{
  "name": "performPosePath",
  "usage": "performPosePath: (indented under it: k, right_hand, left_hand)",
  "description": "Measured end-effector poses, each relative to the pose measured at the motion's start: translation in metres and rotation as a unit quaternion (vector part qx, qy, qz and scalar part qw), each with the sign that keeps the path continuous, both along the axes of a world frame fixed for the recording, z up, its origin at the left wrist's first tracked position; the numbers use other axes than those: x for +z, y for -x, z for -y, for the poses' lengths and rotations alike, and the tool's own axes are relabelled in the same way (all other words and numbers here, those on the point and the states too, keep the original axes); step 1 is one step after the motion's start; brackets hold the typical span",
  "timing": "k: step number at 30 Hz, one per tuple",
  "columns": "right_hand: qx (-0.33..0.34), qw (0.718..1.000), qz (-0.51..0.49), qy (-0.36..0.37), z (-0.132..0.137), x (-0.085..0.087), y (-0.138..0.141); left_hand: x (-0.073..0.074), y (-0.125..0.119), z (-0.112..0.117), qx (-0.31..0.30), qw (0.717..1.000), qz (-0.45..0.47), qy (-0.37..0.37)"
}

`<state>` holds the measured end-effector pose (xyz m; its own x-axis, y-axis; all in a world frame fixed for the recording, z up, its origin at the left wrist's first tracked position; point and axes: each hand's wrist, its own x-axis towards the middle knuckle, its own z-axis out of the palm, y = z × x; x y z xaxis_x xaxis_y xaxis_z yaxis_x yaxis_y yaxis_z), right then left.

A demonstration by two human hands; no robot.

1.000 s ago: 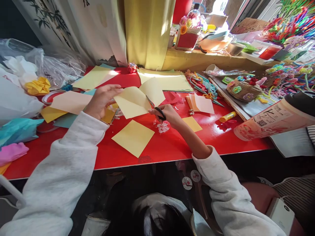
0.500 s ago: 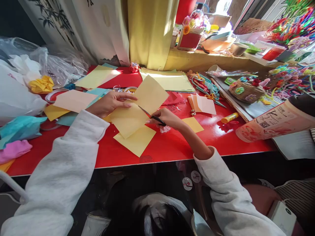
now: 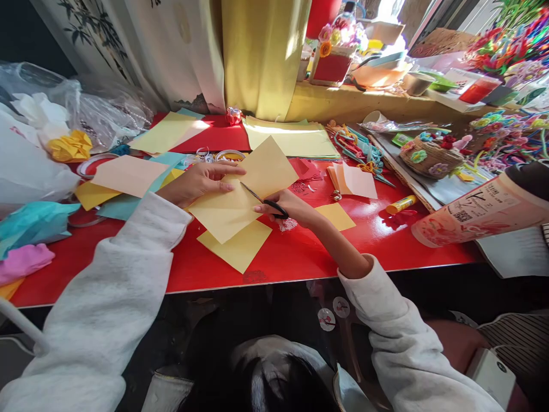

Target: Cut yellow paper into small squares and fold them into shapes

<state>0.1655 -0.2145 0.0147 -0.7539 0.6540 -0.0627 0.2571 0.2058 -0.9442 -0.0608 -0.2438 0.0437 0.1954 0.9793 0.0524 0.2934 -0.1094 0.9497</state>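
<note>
My left hand point(image 3: 209, 180) pinches a pale yellow sheet of paper point(image 3: 227, 214) at its left side, thumb on top. Black-handled scissors point(image 3: 278, 209) are gripped in my right hand point(image 3: 291, 207), their blades lying along a cut between the lower part of the sheet and its upper part point(image 3: 270, 166). Whether the two parts are fully separated I cannot tell. Beneath, a square of yellow paper point(image 3: 244, 252) rests on the red table point(image 3: 300, 252). To the right of my right wrist lies a smaller yellow piece point(image 3: 337, 216).
Folded pink papers point(image 3: 354, 182), a glue stick point(image 3: 401, 204) and a large tilted cup point(image 3: 476, 209) are on the right. At the back lies a stack of yellow sheets point(image 3: 291, 137). Plastic bags point(image 3: 34, 154) and crumpled tissue paper point(image 3: 36, 223) crowd the left.
The upper part of the yellow paper has shifted slightly right and down. Both hands keep nearly the same place, with the scissor blades still at the cut.
</note>
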Motion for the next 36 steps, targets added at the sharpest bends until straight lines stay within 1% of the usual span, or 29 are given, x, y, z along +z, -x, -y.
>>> performPosePath:
  k: [7, 12, 16, 18, 22, 28, 33, 36]
  right_hand:
    - [-0.017, 1.000, 0.007, 0.015, 0.002, -0.001, 0.001]
    - [-0.024, 0.999, 0.005, 0.025, 0.003, 0.001, 0.001]
    - [-0.033, 0.999, 0.013, 0.028, 0.005, 0.003, 0.002]
    - [-0.038, 0.998, 0.017, 0.036, 0.006, 0.003, 0.002]
    - [-0.045, 0.998, 0.004, 0.054, 0.008, 0.004, 0.003]
    - [-0.046, 0.998, 0.011, 0.050, 0.006, 0.001, 0.004]
    - [-0.044, 0.998, 0.024, 0.039, 0.004, -0.002, 0.004]
    - [-0.046, 0.998, 0.019, 0.040, 0.004, -0.003, 0.006]
  left_hand:
    - [-0.001, -0.001, -0.001, 0.022, 1.000, -0.005, -0.005]
    - [-0.005, 0.002, -0.003, -0.005, 1.000, 0.000, -0.012]
    - [-0.007, 0.003, -0.004, -0.003, 1.000, -0.015, -0.011]
    - [-0.007, 0.002, -0.004, -0.012, 0.999, -0.026, -0.014]
    - [-0.007, 0.001, -0.003, -0.010, 0.999, -0.026, -0.021]
    - [-0.006, 0.000, -0.002, -0.015, 0.999, -0.033, -0.023]
    - [-0.010, 0.001, -0.004, -0.037, 0.998, -0.045, -0.022]
    - [-0.011, 0.002, -0.005, -0.039, 0.998, -0.040, -0.023]
